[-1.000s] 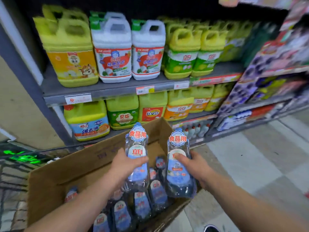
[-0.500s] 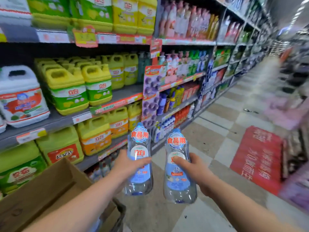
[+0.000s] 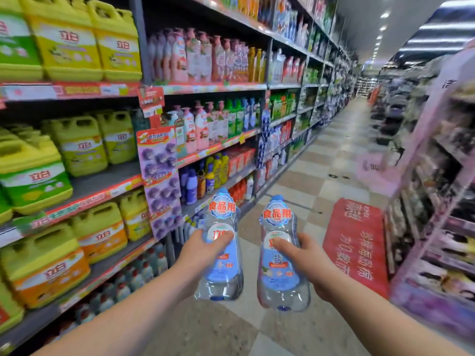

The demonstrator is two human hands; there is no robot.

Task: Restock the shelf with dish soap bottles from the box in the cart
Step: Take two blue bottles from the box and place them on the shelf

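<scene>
Setting: supermarket aisle, with a checkered tile floor (image 3: 290,191) that ran away between stocked shelves on both sides.
Left bottle (image 3: 223,265): clear dish soap bottle with a blue label and a round red-lettered tag at the neck, held upright in the air over the floor, near the left shelf (image 3: 97,194).
Right bottle (image 3: 280,278): same kind, also upright, just beside the first and not touching it.
Left hand (image 3: 199,253): wrapped round the middle of the left bottle, thumb across the label.
Right hand (image 3: 308,263): gripped the right bottle at mid-height, thumb across the front.
Bottom shelf: small bottles (image 3: 138,276) with dark caps stood in a row low at the left; details were blurred.
Upper shelves: big yellow jugs (image 3: 77,145) with handles filled several levels.
Hanging strip (image 3: 160,181): purple packs hung down the shelf post.
Further along: pink pump bottles (image 3: 200,129) stood in rows.
Floor mat (image 3: 357,245): red with pale lettering, to the right of the bottles.
</scene>
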